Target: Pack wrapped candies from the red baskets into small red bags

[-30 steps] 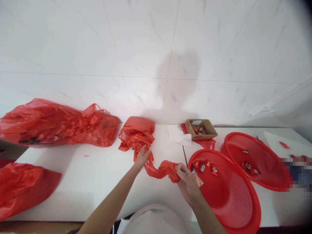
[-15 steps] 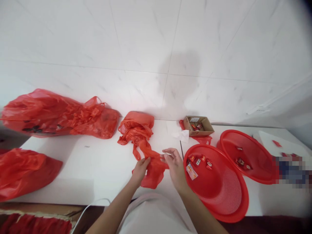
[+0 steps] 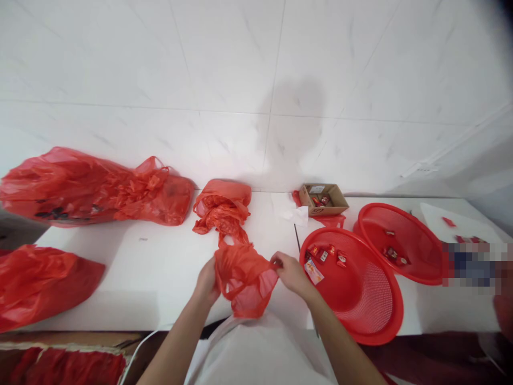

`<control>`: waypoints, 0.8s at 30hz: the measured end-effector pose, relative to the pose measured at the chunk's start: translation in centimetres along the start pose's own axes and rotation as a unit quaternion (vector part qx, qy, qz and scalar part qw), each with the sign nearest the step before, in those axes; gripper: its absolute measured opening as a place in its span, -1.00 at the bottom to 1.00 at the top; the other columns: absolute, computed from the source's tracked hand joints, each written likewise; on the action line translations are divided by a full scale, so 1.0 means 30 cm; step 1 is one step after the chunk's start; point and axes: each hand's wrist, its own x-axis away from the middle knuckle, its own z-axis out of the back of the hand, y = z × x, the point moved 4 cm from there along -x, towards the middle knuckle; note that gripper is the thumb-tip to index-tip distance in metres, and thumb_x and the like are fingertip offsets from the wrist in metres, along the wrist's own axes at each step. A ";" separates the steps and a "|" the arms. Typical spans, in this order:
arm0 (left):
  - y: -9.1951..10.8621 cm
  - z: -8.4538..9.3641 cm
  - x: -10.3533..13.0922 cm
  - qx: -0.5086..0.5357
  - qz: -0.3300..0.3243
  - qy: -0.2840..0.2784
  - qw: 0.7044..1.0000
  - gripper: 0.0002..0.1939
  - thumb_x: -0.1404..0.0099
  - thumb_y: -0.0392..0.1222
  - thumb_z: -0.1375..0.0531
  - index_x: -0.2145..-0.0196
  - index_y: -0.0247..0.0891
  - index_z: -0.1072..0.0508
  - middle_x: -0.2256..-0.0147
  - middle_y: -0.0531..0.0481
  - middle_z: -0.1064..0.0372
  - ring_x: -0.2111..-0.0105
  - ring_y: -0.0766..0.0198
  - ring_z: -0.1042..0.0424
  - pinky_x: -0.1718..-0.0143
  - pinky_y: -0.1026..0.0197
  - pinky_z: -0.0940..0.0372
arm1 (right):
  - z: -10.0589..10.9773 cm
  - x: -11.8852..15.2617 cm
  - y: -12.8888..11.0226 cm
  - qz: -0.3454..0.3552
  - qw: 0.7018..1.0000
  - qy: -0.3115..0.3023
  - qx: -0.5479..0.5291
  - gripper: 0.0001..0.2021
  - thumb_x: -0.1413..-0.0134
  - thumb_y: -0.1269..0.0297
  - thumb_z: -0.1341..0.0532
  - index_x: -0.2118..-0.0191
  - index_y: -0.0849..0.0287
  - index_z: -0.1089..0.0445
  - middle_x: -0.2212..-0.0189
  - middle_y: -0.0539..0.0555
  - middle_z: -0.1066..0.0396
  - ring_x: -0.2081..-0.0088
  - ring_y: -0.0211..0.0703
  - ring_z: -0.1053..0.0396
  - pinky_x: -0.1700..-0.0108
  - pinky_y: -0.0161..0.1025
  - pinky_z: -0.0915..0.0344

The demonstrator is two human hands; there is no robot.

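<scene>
A thin red plastic bag [image 3: 245, 278] is spread between my two hands at the table's front edge, its mouth partly opened out. My left hand [image 3: 208, 280] grips its left side, the fingertips partly hidden behind the plastic. On the other side my right hand [image 3: 290, 272] pinches the bag's upper right edge. Just behind it lies a crumpled heap of red plastic bags [image 3: 224, 206]. Close to my right forearm stands a red plastic basket [image 3: 348, 315] with several small red-wrapped packets and a pale printed card in it.
A second red basket [image 3: 417, 224] holds a few packets. Against the wall stands a small cardboard box [image 3: 328, 206] with packets, beside white paper [image 3: 298, 215]. Large filled red bags [image 3: 80, 184] lie at left, another red bag [image 3: 44, 283] nearer. An open carton [image 3: 64, 363] is below the table.
My hands have moved apart and the bunched bag between them has been spread wider. The left hand shifted left to the bag's side; the right hand now pinches its edge.
</scene>
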 end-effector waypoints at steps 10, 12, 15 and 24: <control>0.014 0.051 0.044 -0.520 -0.379 0.074 0.762 -0.39 -0.13 -0.15 -0.25 -0.16 -0.09 -0.31 -0.21 -0.18 -0.10 -0.18 -0.11 -0.12 -0.17 -0.18 -0.06 | 0.000 -0.014 -0.018 -0.102 0.915 -0.007 -0.391 -0.73 0.13 0.18 -0.30 0.28 0.14 -0.31 0.38 -0.02 -0.39 0.43 -0.25 -0.40 0.36 -0.22 -0.41; -0.029 -0.005 0.046 -0.536 -0.385 0.030 0.751 -0.52 -0.19 -0.12 -0.22 -0.09 -0.02 -0.39 -0.24 -0.10 -0.09 -0.23 -0.10 -0.04 -0.23 -0.18 0.08 | -0.053 -0.014 -0.060 -0.089 0.905 -0.041 -0.415 -0.71 0.10 0.16 -0.30 0.25 0.15 -0.31 0.43 -0.05 -0.38 0.47 -0.28 -0.39 0.38 -0.25 -0.39; -0.039 -0.050 0.020 -0.499 -0.342 -0.023 0.796 -0.80 -0.25 -0.11 -0.18 0.19 -0.03 -0.56 -0.09 -0.10 -0.29 -0.15 -0.08 -0.16 -0.24 -0.15 0.10 | -0.069 -0.020 -0.076 -0.075 0.909 -0.068 -0.404 -0.69 0.06 0.20 -0.26 0.15 0.15 -0.33 0.52 -0.11 -0.33 0.53 -0.32 -0.33 0.45 -0.32 -0.29; -0.133 -0.150 -0.025 -0.376 -0.218 -0.123 0.892 -0.39 0.06 -0.25 -0.39 0.00 -0.08 -0.43 -0.06 -0.11 -0.30 -0.15 -0.06 -0.18 -0.17 -0.01 -0.04 | -0.012 -0.036 -0.069 -0.074 0.898 -0.013 -0.433 -0.65 0.10 0.24 -0.27 0.10 0.10 -0.37 0.48 -0.08 -0.38 0.43 -0.27 -0.38 0.36 -0.33 -0.29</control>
